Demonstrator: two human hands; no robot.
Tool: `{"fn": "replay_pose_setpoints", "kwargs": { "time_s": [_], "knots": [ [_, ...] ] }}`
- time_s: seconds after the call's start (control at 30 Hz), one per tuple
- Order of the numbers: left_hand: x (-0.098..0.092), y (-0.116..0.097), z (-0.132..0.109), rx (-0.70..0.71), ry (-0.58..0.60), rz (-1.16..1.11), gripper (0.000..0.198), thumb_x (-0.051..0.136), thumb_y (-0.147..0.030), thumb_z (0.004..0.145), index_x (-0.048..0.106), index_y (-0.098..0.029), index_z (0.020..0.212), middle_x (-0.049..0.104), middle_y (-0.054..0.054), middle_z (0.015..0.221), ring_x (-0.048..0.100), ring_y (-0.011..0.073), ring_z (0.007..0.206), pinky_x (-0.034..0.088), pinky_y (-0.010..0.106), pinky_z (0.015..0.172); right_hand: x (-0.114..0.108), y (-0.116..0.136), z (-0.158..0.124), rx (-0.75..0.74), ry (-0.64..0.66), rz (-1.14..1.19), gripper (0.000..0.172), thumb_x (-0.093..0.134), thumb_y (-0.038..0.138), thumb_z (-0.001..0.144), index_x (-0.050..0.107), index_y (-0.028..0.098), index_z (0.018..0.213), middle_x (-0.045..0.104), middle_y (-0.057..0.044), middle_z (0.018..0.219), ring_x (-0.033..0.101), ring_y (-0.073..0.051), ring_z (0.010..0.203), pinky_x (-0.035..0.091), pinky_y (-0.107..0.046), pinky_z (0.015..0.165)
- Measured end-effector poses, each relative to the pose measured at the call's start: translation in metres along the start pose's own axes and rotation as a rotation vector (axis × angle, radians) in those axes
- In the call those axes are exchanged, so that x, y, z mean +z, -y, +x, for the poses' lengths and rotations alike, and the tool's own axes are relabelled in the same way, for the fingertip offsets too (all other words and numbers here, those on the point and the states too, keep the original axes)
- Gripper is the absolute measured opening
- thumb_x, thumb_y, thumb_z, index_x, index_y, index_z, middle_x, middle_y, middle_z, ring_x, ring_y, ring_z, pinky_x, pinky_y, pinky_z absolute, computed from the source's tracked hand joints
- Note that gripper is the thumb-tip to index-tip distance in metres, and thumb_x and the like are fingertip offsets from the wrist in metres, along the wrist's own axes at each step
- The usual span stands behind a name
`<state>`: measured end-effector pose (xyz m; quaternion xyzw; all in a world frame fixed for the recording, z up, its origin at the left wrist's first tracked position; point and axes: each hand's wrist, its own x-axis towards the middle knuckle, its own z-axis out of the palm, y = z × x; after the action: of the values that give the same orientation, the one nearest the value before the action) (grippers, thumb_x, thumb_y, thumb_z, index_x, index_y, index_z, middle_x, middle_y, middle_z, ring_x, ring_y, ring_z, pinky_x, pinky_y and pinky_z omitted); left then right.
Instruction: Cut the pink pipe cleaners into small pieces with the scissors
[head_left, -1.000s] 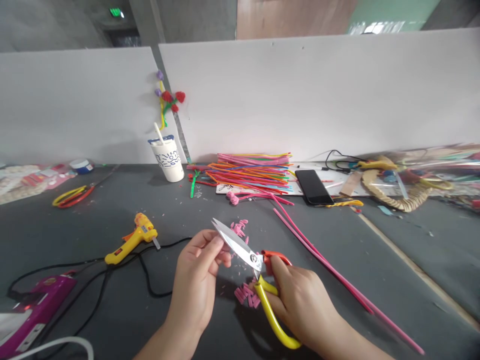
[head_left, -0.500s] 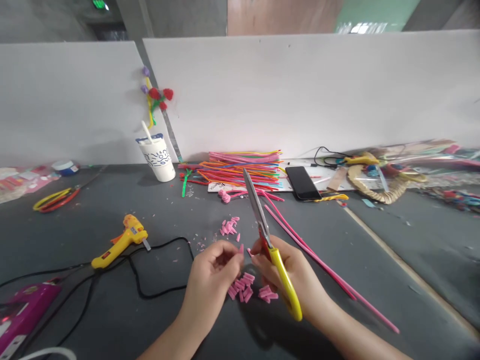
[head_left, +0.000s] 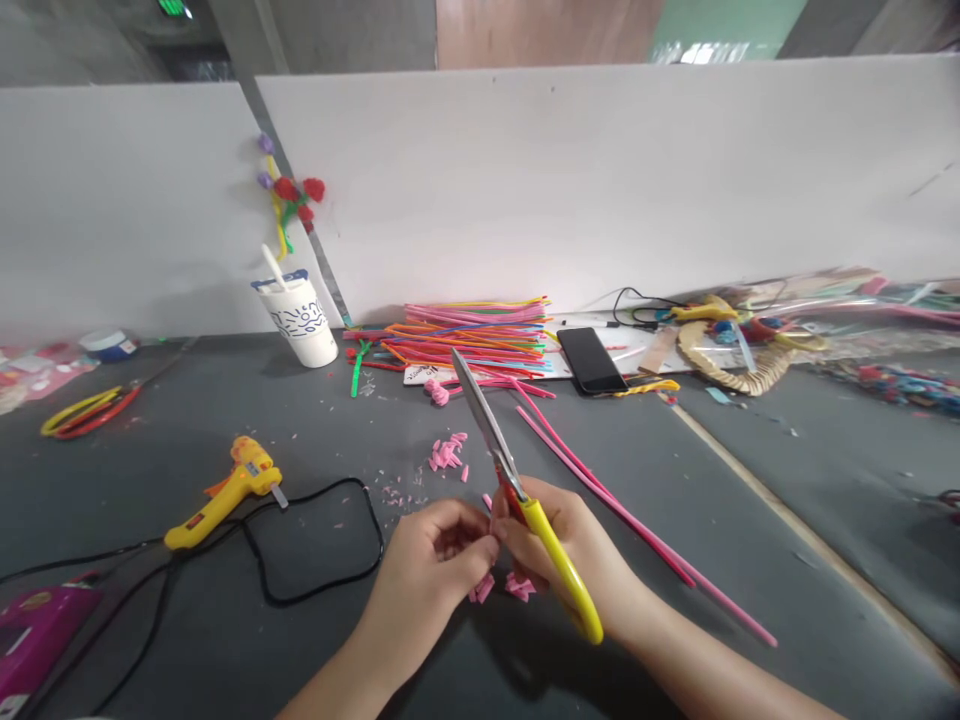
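Above the grey table (head_left: 240, 650), hands (head_left: 435, 565) (head_left: 581, 530) have drawn closer, right holding scissors (head_left: 555, 552).

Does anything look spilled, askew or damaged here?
Nothing looks damaged. Slightly untidy: pale crumbs are strewn loose beyond the left hand, near a pile of pink pipe-cleaner clippings. The tumbler appears to lean, perhaps from lens distortion.

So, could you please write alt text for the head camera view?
A right hand, holding yellow-and-red scissors, and a left hand are close together over a dark grey table. Small pink pieces lie near them. Around are long pink strands, a yellow glue gun, a black phone and a white patterned cup.
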<state>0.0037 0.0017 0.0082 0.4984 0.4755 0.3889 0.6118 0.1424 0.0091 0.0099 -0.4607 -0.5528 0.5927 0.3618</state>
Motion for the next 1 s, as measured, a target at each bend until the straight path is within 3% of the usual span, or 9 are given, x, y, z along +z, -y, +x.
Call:
{"fn": "replay_pose_setpoints", "kwargs": {
  "time_s": [0.13,0.3,0.43,0.73,1.0],
  "knots": [
    [-0.005,0.001,0.003,-0.038,-0.059,-0.149,0.012,0.064,-0.025,0.068,0.060,-0.015,0.062,0.053,-0.002,0.051,0.047,0.0092,0.047,0.037,0.020,0.047,-0.007,-0.002,-0.001,-0.087,-0.024,-0.165,0.021,0.050,0.039,0.075,0.046,0.019,0.073,0.040,0.008,0.051,0.038,-0.007,0.042,0.032,-0.018,0.040],
    [-0.019,-0.003,0.006,0.082,-0.273,-0.262,0.009,0.065,-0.023,0.067,0.063,-0.015,0.070,0.060,0.000,0.061,0.051,0.0090,0.053,0.041,0.019,0.051,-0.014,-0.009,-0.003,-0.188,-0.076,-0.756,0.029,0.055,0.047,0.071,0.043,0.020,0.074,0.048,0.005,0.055,0.042,-0.010,0.046,0.027,-0.021,0.044],
    [-0.027,-0.007,0.006,0.152,-0.330,-0.286,0.005,0.064,-0.020,0.068,0.064,-0.015,0.068,0.060,-0.001,0.059,0.050,0.0080,0.051,0.040,0.018,0.050,-0.009,-0.017,-0.004,-0.255,-0.108,-1.069,0.031,0.051,0.050,0.072,0.046,0.020,0.077,0.056,0.000,0.056,0.051,-0.015,0.048,0.026,-0.023,0.045],
    [-0.029,-0.009,0.002,0.240,-0.344,-0.305,0.006,0.059,-0.016,0.072,0.063,-0.016,0.067,0.058,-0.002,0.060,0.049,0.0087,0.054,0.039,0.019,0.053,-0.003,-0.021,-0.004,-0.329,-0.140,-1.223,0.029,0.046,0.048,0.076,0.047,0.019,0.081,0.061,-0.002,0.059,0.058,-0.019,0.051,0.029,-0.025,0.047],
    [-0.030,-0.009,0.003,0.246,-0.326,-0.299,0.008,0.057,-0.017,0.074,0.062,-0.016,0.068,0.057,-0.002,0.061,0.048,0.0072,0.053,0.039,0.019,0.052,-0.003,-0.023,-0.004,-0.302,-0.131,-1.237,0.027,0.045,0.047,0.077,0.046,0.020,0.078,0.061,-0.002,0.060,0.058,-0.019,0.051,0.029,-0.025,0.046]
  ]
}}
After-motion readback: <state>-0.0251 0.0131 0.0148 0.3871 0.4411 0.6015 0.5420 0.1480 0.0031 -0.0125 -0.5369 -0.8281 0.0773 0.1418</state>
